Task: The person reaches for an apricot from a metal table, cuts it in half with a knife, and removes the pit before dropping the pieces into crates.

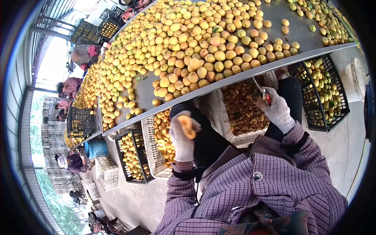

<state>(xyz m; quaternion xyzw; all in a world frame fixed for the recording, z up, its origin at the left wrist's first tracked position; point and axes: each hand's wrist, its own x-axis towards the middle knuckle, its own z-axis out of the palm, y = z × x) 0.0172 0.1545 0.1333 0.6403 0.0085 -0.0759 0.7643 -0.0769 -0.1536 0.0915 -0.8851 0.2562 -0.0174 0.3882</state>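
Observation:
My left hand (181, 139), in a pale knit glove, is closed around a cut apricot (187, 126) whose orange inside shows. It hovers beside a white crate (148, 135) of orange apricots. My right hand (277, 109), gloved too, grips a small knife (268, 98) with a red handle; its thin blade points up toward the table edge. Below the right hand stands a white crate (235, 138) filled with brown pits or scraps, too small to tell exactly. In front, whole apricots (184, 51) are heaped on a metal table (147, 92).
A black crate of apricots (327, 126) stands at the right, near a white bucket (355, 80). Another black crate (147, 181) is on the left. Farther left are a blue barrel (96, 149), stacked crates (53, 145) and several people, one in a white hat (62, 161).

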